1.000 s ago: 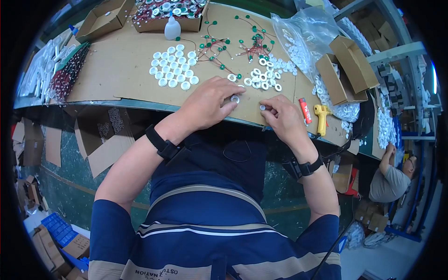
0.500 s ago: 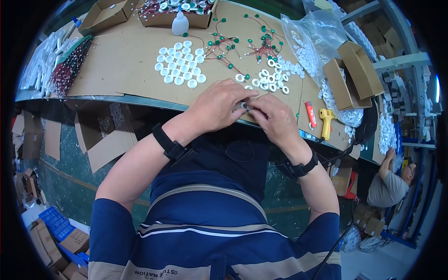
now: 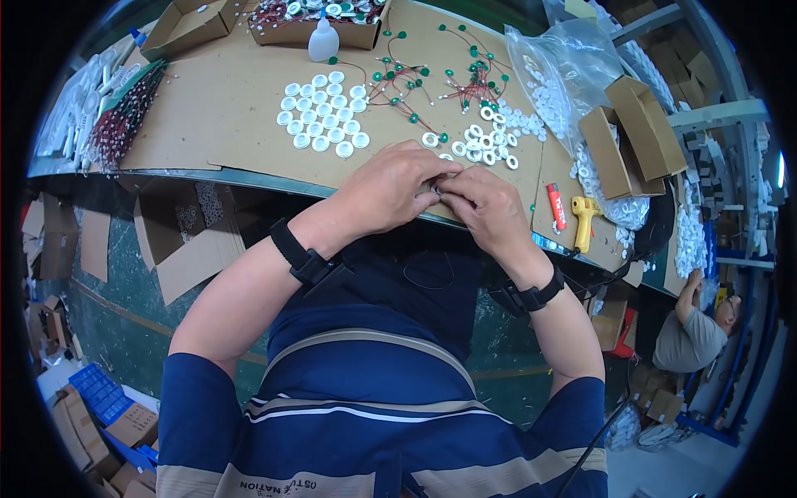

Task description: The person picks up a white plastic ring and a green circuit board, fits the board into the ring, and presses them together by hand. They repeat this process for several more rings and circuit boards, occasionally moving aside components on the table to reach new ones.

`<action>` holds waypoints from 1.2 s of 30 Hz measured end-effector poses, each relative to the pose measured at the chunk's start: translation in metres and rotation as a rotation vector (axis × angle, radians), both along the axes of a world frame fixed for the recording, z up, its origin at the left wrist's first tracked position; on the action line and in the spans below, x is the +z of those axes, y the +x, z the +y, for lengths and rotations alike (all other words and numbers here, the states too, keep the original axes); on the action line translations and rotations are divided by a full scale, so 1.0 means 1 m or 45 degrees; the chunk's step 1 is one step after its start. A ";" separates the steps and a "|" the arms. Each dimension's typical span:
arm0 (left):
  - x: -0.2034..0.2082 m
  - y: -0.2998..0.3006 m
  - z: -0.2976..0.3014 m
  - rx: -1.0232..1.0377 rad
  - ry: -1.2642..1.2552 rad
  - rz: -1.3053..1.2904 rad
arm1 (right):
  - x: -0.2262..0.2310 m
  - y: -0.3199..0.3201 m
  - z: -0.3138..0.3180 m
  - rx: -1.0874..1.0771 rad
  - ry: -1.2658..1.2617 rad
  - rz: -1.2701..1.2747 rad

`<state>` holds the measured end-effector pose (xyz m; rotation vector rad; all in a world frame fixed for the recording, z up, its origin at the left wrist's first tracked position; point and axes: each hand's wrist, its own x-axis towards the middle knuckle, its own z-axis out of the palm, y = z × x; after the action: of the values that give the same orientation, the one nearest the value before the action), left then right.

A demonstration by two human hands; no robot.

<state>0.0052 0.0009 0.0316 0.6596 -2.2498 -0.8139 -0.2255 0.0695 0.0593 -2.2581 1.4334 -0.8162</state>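
Note:
My left hand (image 3: pixel 392 189) and my right hand (image 3: pixel 490 212) meet at the table's near edge, with fingers closed in a pinch. Between their fingertips is a small whitish round piece (image 3: pixel 436 190), mostly covered by fingers, so its exact kind is unclear. Just beyond lie loose white rings (image 3: pixel 487 143), one or two close to my fingers. To the left, white round caps (image 3: pixel 322 110) are laid out in rows. Green discs on thin red wires (image 3: pixel 400 79) spread over the cardboard-covered table (image 3: pixel 216 108) farther back.
A red tube (image 3: pixel 556 207) and a yellow glue gun (image 3: pixel 584 222) lie right of my hand. A squeeze bottle (image 3: pixel 323 41) stands at the back before a filled carton (image 3: pixel 357 36). Wire bundles (image 3: pixel 124 116) lie left; open boxes (image 3: pixel 610 153) right. Another person (image 3: pixel 693 336) sits far right.
The small piece between my fingertips is more covered now, with the right fingers slightly closer to the left. The whole view has shifted a little; the items on the table look unmoved.

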 end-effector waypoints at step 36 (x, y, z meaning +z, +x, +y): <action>0.004 0.000 -0.007 -0.033 0.159 0.010 | 0.013 0.007 0.010 0.130 -0.184 0.328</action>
<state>0.0052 -0.0059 0.0361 0.6845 -2.2186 -0.9740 -0.2186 0.0795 0.0727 -2.6016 1.3899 -0.6334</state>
